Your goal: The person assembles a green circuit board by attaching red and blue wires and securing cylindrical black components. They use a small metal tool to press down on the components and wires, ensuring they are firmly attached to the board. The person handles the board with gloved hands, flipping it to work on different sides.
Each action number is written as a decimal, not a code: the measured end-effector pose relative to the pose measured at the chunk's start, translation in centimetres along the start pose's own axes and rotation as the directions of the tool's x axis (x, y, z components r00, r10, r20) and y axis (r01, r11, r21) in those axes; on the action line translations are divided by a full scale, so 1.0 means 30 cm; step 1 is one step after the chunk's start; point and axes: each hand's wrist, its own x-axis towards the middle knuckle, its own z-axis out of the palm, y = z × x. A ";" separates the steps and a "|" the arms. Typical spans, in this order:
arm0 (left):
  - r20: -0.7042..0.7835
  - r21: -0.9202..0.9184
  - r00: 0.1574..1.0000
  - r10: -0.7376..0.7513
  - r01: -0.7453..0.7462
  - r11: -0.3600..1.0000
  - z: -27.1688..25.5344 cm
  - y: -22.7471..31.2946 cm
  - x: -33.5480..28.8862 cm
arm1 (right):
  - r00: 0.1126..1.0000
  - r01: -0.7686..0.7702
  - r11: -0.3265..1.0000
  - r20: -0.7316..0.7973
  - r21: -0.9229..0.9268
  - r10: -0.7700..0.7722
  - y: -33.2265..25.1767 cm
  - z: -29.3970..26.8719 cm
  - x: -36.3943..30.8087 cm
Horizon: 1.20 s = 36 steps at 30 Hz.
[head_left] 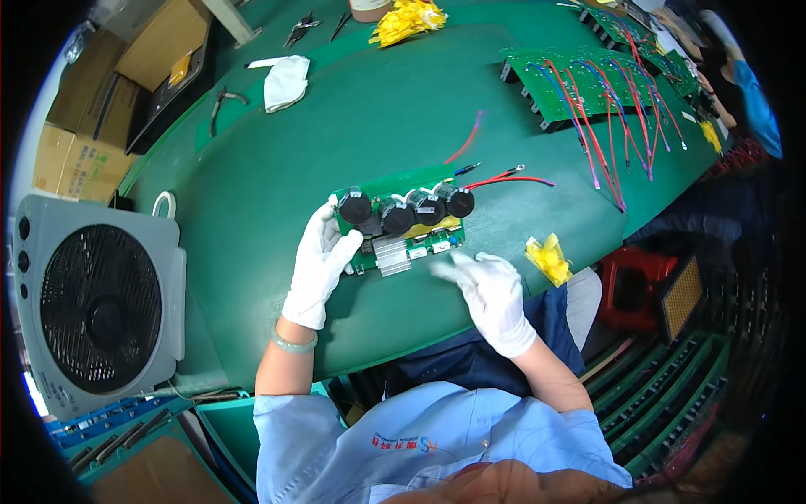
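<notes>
A green circuit board (393, 181) is tilted up over the green table, its component side facing me. Several black round capacitors and a silver finned heat sink (392, 254) stand out from it. My left hand (317, 262), in a white glove, grips the board's left edge, thumb in front and fingers partly behind. Red wires (504, 179) with bare lugs trail from its right side. My right hand (491, 296), also gloved in white, is just right of the board's lower corner, apart from it. Its fingertips are smeared by motion, and nothing shows in them.
At the far right several wired green boards (571, 84) lie on the table (252, 244). A bundle of yellow pieces (549, 259) sits near the right edge, another (408, 21) at the back. Pliers (225, 107) and a white glove (286, 84) lie far left, beyond a grey fan (101, 302).
</notes>
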 end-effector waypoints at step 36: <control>0.032 0.040 0.999 0.008 -0.009 0.999 -0.014 -0.003 -0.002 | 0.983 0.153 0.984 0.120 -0.094 -0.142 -0.015 -0.078 0.168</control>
